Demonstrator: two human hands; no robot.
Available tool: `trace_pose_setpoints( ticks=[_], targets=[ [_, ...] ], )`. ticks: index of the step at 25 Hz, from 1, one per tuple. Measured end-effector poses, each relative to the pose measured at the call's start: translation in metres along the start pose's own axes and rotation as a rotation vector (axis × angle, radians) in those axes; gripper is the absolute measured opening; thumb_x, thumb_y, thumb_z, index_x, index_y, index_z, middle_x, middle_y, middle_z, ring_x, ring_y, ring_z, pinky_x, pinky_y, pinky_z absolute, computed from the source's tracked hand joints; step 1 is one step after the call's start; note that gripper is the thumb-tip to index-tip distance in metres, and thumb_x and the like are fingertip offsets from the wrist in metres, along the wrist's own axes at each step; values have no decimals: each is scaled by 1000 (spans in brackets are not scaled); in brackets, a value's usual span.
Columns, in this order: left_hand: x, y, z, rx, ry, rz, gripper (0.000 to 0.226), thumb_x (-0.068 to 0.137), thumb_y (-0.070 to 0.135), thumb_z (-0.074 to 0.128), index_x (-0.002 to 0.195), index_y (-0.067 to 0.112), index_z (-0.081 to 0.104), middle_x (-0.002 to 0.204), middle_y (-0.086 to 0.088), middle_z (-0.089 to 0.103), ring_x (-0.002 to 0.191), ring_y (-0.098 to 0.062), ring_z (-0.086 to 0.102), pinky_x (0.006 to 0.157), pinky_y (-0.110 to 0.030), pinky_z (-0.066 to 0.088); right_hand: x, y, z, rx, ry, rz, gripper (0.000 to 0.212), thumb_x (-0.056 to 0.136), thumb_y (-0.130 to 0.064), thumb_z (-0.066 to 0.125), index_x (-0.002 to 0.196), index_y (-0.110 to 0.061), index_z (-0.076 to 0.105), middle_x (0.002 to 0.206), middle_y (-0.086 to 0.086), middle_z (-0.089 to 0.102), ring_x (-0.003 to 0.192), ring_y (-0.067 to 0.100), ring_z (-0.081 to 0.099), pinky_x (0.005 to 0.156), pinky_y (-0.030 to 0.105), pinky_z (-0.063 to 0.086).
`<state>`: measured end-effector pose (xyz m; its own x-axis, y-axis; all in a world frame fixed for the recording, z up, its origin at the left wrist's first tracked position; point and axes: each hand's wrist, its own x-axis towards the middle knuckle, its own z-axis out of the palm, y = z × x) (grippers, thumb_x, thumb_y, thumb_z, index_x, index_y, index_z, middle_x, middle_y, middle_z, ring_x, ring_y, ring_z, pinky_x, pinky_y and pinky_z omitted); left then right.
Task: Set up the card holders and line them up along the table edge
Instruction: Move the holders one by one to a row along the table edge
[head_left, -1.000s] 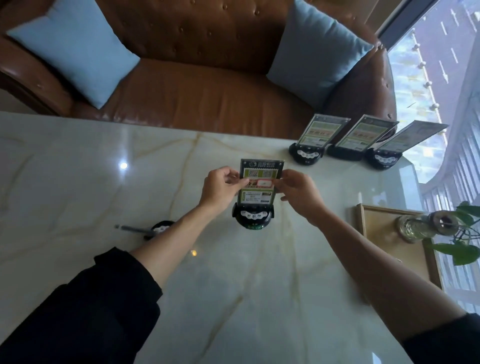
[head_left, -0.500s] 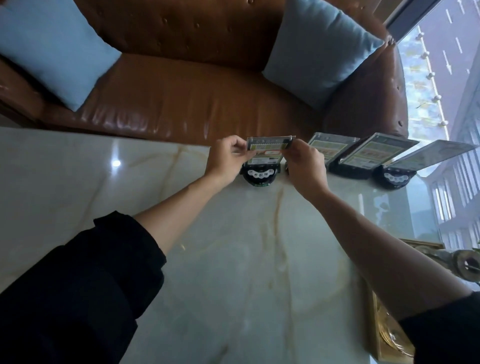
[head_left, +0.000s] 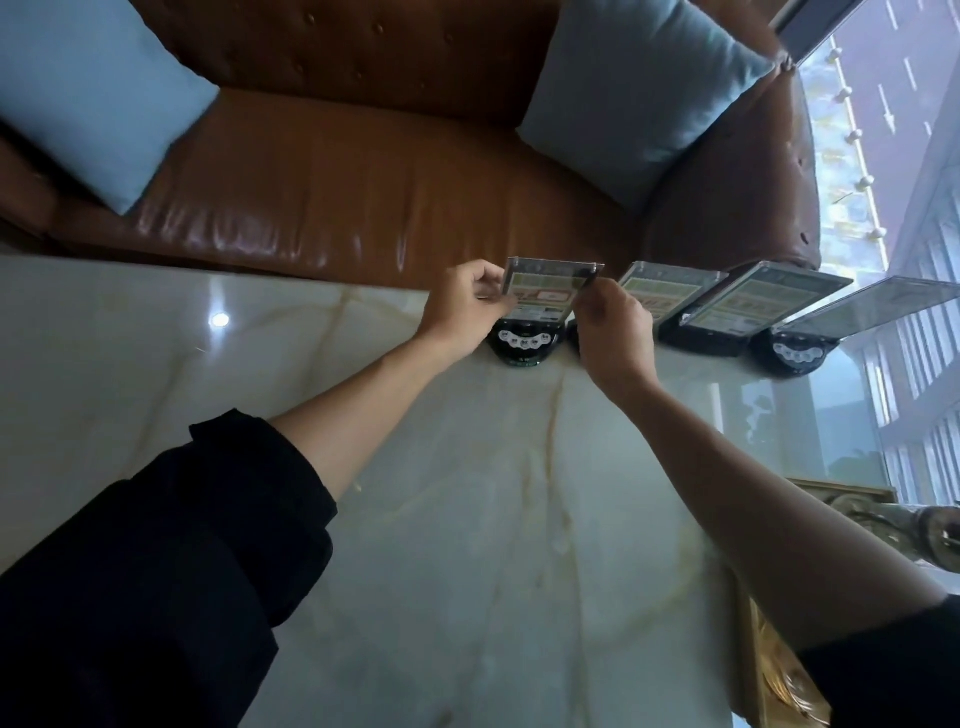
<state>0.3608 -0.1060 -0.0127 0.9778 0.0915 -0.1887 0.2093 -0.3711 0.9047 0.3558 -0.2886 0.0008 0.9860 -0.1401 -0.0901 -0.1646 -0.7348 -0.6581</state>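
A card holder (head_left: 543, 299) with a black round base and a clear upright panel with a green printed card stands at the far edge of the marble table (head_left: 467, 519). My left hand (head_left: 465, 306) pinches the panel's left side and my right hand (head_left: 613, 332) pinches its right side. Three more card holders stand in a row to its right along the same edge: the nearest card holder (head_left: 660, 291), partly hidden by my right hand, the middle card holder (head_left: 748, 306) and the rightmost card holder (head_left: 831, 322).
A brown leather sofa (head_left: 363, 171) with two light blue cushions sits right behind the table's far edge. A wooden tray (head_left: 810, 499) with glassware lies at the table's right side. A window runs along the right.
Both hands carried the card holder from the middle of the table to the far edge and set it left of the other three. My view tilted forward and down.
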Motion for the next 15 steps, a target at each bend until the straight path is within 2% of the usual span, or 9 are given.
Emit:
trace_pose_setpoints(
  ticks=[2, 4, 6, 8, 10, 12, 15],
  targets=[
    [-3, 3, -5, 10, -63, -35, 24, 81, 15, 80, 103, 11, 72, 106, -1, 74, 103, -13, 69, 88, -23, 52, 0, 2, 1, -13, -35, 0, 20, 91, -18, 47, 98, -14, 65, 89, 4, 71, 79, 26, 60, 66, 30, 40],
    [-10, 6, -13, 31, -129, -69, 40, 81, 16, 80, 119, 12, 67, 119, -1, 69, 115, -14, 64, 96, -26, 48, -4, -1, 1, -8, -68, 5, 25, 90, -17, 48, 107, -14, 66, 96, 2, 72, 85, 24, 62, 69, 27, 39],
    [-20, 9, -25, 53, -156, -113, 55, 82, 20, 79, 133, 13, 59, 123, 0, 65, 116, -13, 62, 97, -25, 45, -11, -6, -1, 38, -67, 50, 28, 88, -16, 49, 112, -15, 64, 104, 5, 73, 93, 25, 64, 73, 27, 42],
    [-34, 11, -42, 100, -164, -115, 49, 83, 25, 78, 129, 16, 62, 121, -3, 69, 108, -13, 66, 91, -23, 46, -24, -12, -5, 86, -36, 121, 29, 87, -17, 51, 113, -14, 61, 107, 9, 72, 97, 30, 63, 78, 33, 48],
    [-52, 15, -62, 137, -165, -101, 44, 82, 31, 78, 123, 18, 66, 117, -3, 71, 104, -11, 67, 90, -22, 46, -39, -18, -7, 93, -29, 139, 33, 85, -23, 54, 117, -17, 60, 103, 7, 73, 97, 30, 64, 78, 33, 50],
    [-74, 18, -87, 132, -157, -83, 55, 80, 40, 78, 129, 21, 63, 129, -1, 67, 117, -9, 63, 100, -22, 44, -59, -27, -7, 112, -75, 75, 42, 82, -32, 58, 123, -22, 59, 107, 1, 73, 102, 24, 65, 84, 34, 52],
    [-112, 28, -128, 141, -104, 2, 71, 77, 54, 75, 140, 29, 54, 150, 7, 49, 139, -6, 42, 112, -23, 31, -96, -50, -3, 187, -138, -24, 61, 83, -40, 65, 140, -27, 49, 134, 0, 62, 119, 17, 58, 103, 38, 47]
  ],
)
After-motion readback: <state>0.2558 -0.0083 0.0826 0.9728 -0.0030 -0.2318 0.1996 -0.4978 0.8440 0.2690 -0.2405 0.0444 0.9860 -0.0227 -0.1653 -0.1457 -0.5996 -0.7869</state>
